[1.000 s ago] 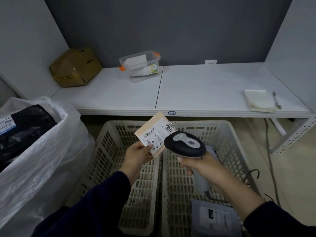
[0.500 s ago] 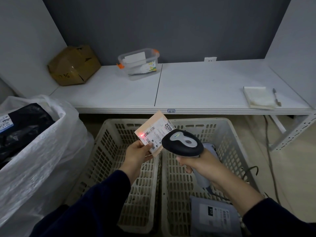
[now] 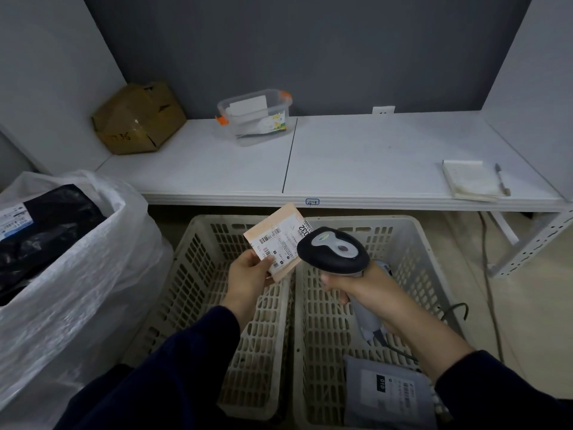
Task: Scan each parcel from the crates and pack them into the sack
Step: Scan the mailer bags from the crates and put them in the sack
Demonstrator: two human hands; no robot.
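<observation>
- The left hand (image 3: pixel 248 271) pinches a tan parcel (image 3: pixel 276 240) (label up) above the crates (image 3: pixel 415 237).
- The right hand (image 3: pixel 359 287) grips the scanner (image 3: pixel 333 251), touching the parcel's right edge.
- A grey parcel (image 3: pixel 387 392) lies in the right crate's near corner.

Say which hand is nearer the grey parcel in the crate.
Right. The right hand, gripping the scanner, is over the crate with the grey parcel; the left hand holds the tan parcel over the other crate.

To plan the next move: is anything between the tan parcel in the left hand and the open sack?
Nothing visible does. From the tan parcel in the left hand, open air leads left to the sack; the scanner is on the other side.
</observation>
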